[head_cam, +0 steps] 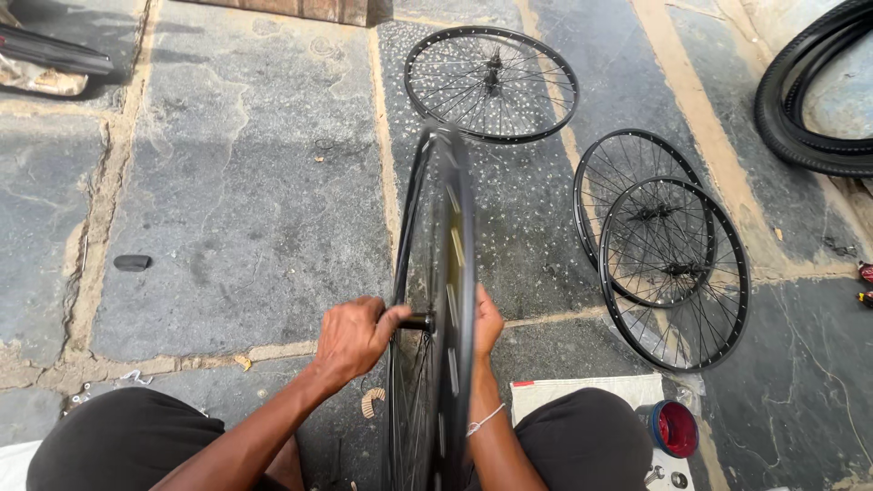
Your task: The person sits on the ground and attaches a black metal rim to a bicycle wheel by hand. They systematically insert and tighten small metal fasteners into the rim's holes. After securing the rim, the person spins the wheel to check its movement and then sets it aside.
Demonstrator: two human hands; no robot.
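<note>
A black spoked bicycle wheel (447, 236) stands upright on edge between my knees, seen from above, its rim blurred as if spinning. My left hand (353, 338) is closed on the wheel's axle stub (416, 322) on the left side. My right hand (486, 324) is at the hub on the right side, mostly hidden behind the rim, so I cannot see what its fingers hold.
Three more black spoked wheels lie flat on the stone floor: one ahead (492, 84), two overlapping at the right (673, 264). Black tyres (809, 91) lie at the top right. A small red-lined tin (675, 428) and a folded paper (582, 393) sit by my right knee.
</note>
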